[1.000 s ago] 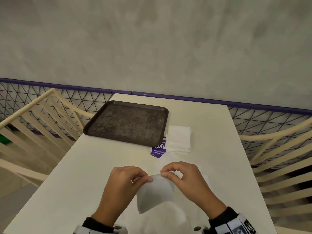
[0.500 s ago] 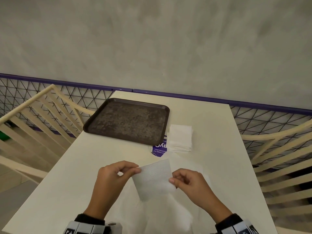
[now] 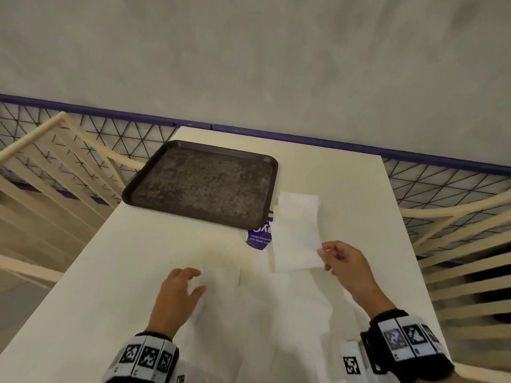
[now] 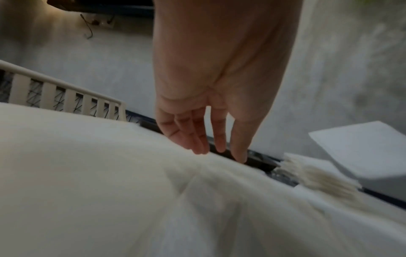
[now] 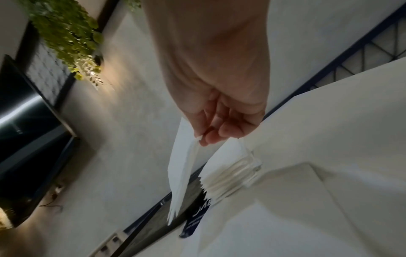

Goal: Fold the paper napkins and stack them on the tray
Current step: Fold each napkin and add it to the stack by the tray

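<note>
Brown and bare, the tray [image 3: 199, 186] sits at the far left of the table [image 3: 345, 189] as I watch remotely. Nearer than the tray, my left hand [image 3: 177, 297] lies with relaxed fingers on unfolded napkins [image 3: 249, 313]. Right of the tray, my right hand [image 3: 343, 261] pinches a folded napkin [image 3: 297, 233] above the napkin stack [image 4: 316, 172]

Folded white napkin [image 3: 297, 233] held up off the table, right of the tray [image 3: 154, 175], over the napkin stack [image 5: 230, 171]. Dark brown tray far left, bare. Unfolded napkins [image 3: 262, 313] spread near edge.
</note>
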The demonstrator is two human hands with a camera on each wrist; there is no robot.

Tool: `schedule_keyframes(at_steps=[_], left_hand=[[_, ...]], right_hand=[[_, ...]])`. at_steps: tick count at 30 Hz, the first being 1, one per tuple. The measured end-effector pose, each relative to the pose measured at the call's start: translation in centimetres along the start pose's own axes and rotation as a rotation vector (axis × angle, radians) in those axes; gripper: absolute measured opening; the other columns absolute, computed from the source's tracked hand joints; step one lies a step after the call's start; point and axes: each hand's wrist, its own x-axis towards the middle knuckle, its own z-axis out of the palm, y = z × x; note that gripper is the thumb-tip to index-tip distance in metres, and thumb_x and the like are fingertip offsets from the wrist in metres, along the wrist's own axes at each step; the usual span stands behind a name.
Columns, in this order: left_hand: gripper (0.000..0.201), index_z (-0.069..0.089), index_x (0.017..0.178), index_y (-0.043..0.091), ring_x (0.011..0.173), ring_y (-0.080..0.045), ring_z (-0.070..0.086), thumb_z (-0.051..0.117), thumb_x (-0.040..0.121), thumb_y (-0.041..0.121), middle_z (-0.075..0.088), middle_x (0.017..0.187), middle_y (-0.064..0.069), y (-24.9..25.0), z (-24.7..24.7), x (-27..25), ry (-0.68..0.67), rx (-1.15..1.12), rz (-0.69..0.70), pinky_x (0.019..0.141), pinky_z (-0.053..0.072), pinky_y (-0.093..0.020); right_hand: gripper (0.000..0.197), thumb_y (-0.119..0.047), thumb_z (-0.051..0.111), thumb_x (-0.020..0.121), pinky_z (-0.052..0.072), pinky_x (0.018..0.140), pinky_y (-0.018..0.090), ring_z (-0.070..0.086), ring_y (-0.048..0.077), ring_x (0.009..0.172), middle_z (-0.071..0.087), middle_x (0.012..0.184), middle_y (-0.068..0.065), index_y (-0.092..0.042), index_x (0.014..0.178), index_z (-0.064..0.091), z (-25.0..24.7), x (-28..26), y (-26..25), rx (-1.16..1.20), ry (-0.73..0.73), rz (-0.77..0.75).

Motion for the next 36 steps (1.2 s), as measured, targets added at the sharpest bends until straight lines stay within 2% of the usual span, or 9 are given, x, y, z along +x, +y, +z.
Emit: schedule_keyframes(at_steps=[4,8,13,15,17,22,27,31,36], left_hand=[[0.062,0.046,0.129,0.01,0.113,-0.037,0.046,0.071,0.078,0.033,0.047,0.124,-0.018,-1.2,1.7,1.5,-0.085,0.123,-0.169,0.095,0.04,-0.043],[0.073,0.044,0.124,0.001,0.11,-0.038,0.046,0.079,0.068,0.033,0.045,0.12,-0.019,-0.7,2.1,2.1,-0.107,0.087,-0.235,0.094,0.04,-0.045],[0.049,0.049,0.104,-0.001,0.087,-0.026,0.051,0.08,0.069,0.016,0.055,0.096,-0.013,0.1,1.7,2.5,-0.147,-0.048,-0.336,0.072,0.039,-0.026],[0.03,0.049,0.08,0.008,0.079,-0.022,0.049,0.076,0.072,0.018,0.051,0.077,-0.003,0.0,1.3,2.5,-0.164,-0.013,-0.34,0.06,0.034,-0.022],[0.035,0.042,0.062,0.013,0.069,-0.019,0.046,0.072,0.076,0.022,0.044,0.066,0.001,-0.3,0.9,2.2,-0.169,0.005,-0.345,0.052,0.029,-0.022],[0.022,0.052,0.094,0.011,0.085,-0.02,0.047,0.059,0.087,0.031,0.052,0.094,-0.004,-0.5,0.0,1.4,-0.203,-0.018,-0.28,0.074,0.036,-0.028],[0.017,0.047,0.092,0.027,0.08,-0.013,0.059,0.062,0.086,0.024,0.061,0.089,0.001,0.8,-1.9,0.1,-0.197,-0.265,-0.197,0.069,0.049,-0.028],[0.032,0.045,0.105,0.025,0.078,-0.016,0.067,0.068,0.082,0.022,0.068,0.088,-0.002,2.8,-3.9,-0.8,-0.116,-0.397,-0.151,0.07,0.055,-0.033],[0.031,0.055,0.106,0.029,0.079,-0.003,0.067,0.07,0.079,0.024,0.07,0.09,0.006,5.3,-6.4,-2.4,-0.102,-0.474,-0.003,0.068,0.054,-0.024]], right_hand=[[0.01,-0.014,0.061,0.089,0.039,0.059,0.021,0.05,0.013,0.06,0.057,0.07,0.002,-0.009,0.098,0.063,-0.3,3.7,-1.1,0.038,0.057,0.072],[0.01,-0.016,0.06,0.09,0.038,0.059,0.02,0.047,0.012,0.062,0.056,0.075,-0.002,-0.012,0.099,0.062,0.1,7.0,-2.3,0.066,0.096,0.136],[0.015,-0.016,0.062,0.089,0.036,0.056,0.022,0.046,0.012,0.06,0.056,0.073,-0.001,-0.007,0.101,0.064,1.0,10.1,-2.1,0.063,0.106,0.23],[0.019,-0.018,0.064,0.088,0.039,0.058,0.024,0.048,0.013,0.06,0.058,0.074,0.001,-0.003,0.1,0.065,1.6,10.9,-1.6,-0.026,0.128,0.241],[0.025,-0.021,0.065,0.086,0.044,0.069,0.028,0.053,0.017,0.067,0.062,0.083,0.004,-0.002,0.102,0.066,2.0,11.1,-1.0,-0.155,0.154,0.219],[0.03,-0.021,0.062,0.088,0.039,0.074,0.027,0.054,0.021,0.08,0.057,0.083,0.003,-0.009,0.114,0.056,2.3,9.2,-1.0,-0.308,0.149,0.12],[0.024,-0.019,0.063,0.087,0.04,0.061,0.023,0.051,0.015,0.071,0.054,0.08,0.001,-0.014,0.11,0.06,3.7,4.8,-2.0,-0.308,-0.016,0.047],[0.023,-0.028,0.069,0.083,0.042,0.059,0.011,0.051,0.009,0.07,0.058,0.086,-0.005,-0.028,0.105,0.06,5.3,-0.1,-3.2,-0.25,-0.436,-0.013],[0.051,-0.041,0.068,0.081,0.041,0.078,0.007,0.052,0.003,0.106,0.056,0.116,-0.013,-0.031,0.127,0.048,7.7,-4.1,-4.4,-0.308,-0.705,-0.123]])
